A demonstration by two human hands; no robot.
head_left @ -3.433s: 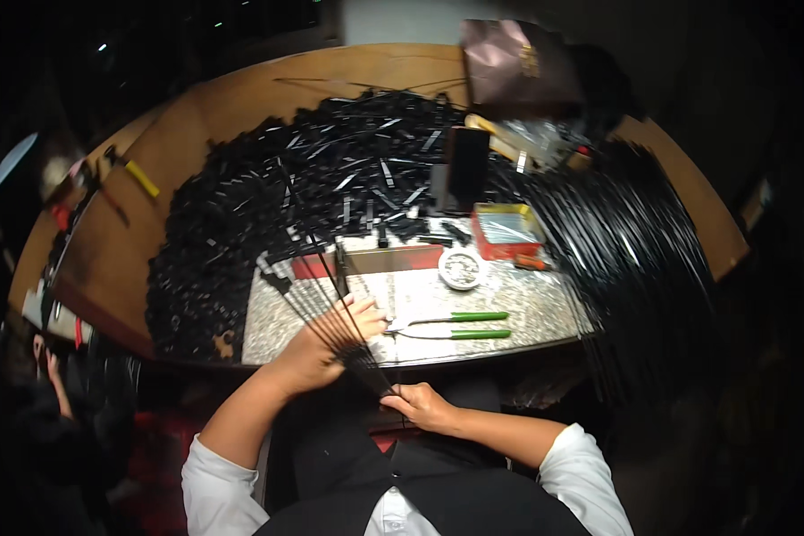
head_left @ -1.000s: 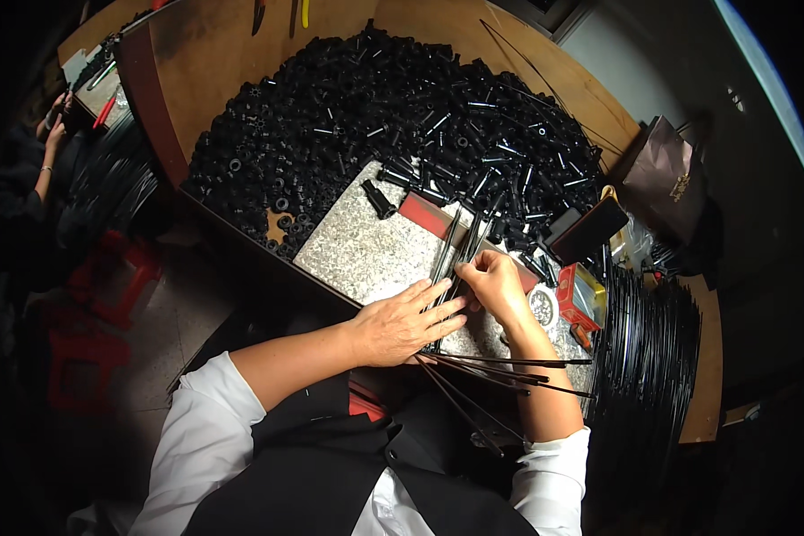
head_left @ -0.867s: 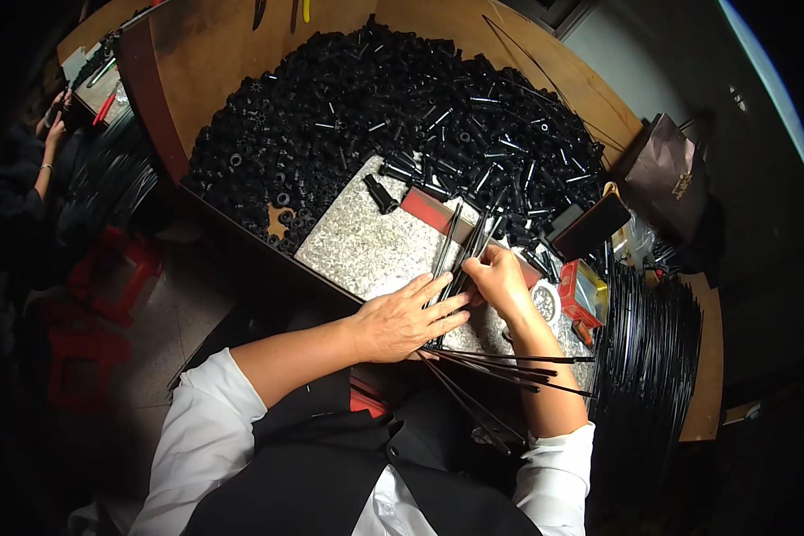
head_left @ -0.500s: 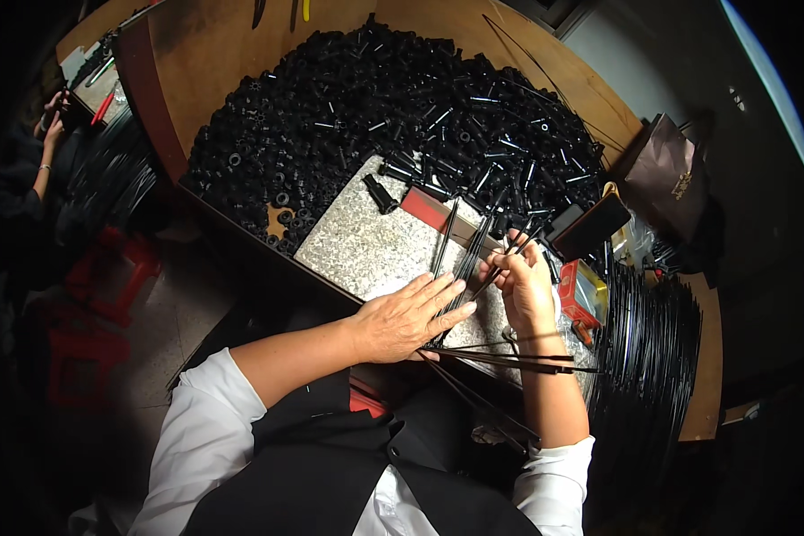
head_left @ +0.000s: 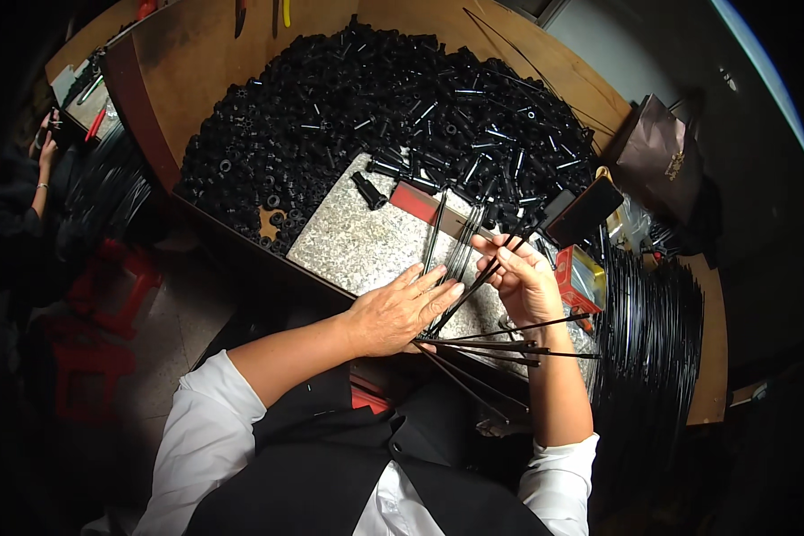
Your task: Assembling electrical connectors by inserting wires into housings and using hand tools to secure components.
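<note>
My left hand lies over several thin black rods, fingers stretched forward and slightly apart. More rods fan out to the right from beneath its palm, crossing in front of my right forearm; its thumb is mostly hidden. My right hand pinches a few slanting black rods between thumb and fingers. Both hands are above the near right part of a speckled grey slab. On the slab, a red and grey bar lies beyond my fingers, with a black tubular part to its left.
A heap of black tubular parts covers the far bench. To the right are a dark phone-like case, a red and yellow box, a dark paper bag and a thick rod bundle. Another person's hand shows far left.
The rods under my left palm have spread into a wider fan. My right hand has turned slightly, with its rods now slanting down to my left fingers. The view has shifted a little.
</note>
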